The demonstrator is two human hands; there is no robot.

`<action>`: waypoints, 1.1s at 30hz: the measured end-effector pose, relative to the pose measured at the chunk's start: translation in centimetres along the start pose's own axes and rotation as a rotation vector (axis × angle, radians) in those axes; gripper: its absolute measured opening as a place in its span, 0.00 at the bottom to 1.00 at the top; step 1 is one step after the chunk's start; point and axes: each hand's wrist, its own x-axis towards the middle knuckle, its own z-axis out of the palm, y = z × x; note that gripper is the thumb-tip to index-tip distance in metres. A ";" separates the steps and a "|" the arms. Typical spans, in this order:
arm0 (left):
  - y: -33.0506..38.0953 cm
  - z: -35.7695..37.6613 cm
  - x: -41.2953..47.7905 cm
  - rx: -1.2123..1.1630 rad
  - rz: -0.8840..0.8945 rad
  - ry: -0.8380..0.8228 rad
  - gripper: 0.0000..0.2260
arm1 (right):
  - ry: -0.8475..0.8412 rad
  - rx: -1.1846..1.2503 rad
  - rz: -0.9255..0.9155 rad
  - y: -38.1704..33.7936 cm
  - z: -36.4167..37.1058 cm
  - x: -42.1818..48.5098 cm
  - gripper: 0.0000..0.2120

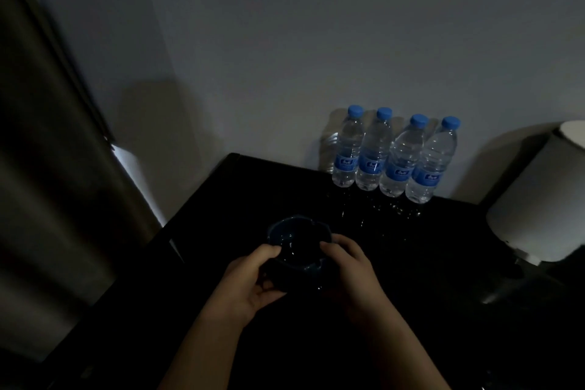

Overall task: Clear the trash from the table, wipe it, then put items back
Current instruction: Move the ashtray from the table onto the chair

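A dark blue glass ashtray (292, 242) is held over the black table (427, 263) in dim light. My left hand (253, 282) grips its near left side, thumb on the rim. My right hand (348, 269) holds its right side, fingers over the rim. The ashtray's underside is hidden by my hands, so I cannot tell if it touches the table. Several clear water bottles (395, 158) with blue caps and labels stand in a row at the table's back edge, against the wall.
A white lampshade (538, 199) stands at the right end of the table, on a dark base. A dark curtain (47, 152) hangs at the left, with a strip of light along its edge. The grey wall runs behind the table.
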 end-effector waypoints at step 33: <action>-28.2 7.4 -26.1 0.419 -0.121 -0.297 0.09 | 0.511 0.205 -0.064 13.5 -21.0 -38.6 0.16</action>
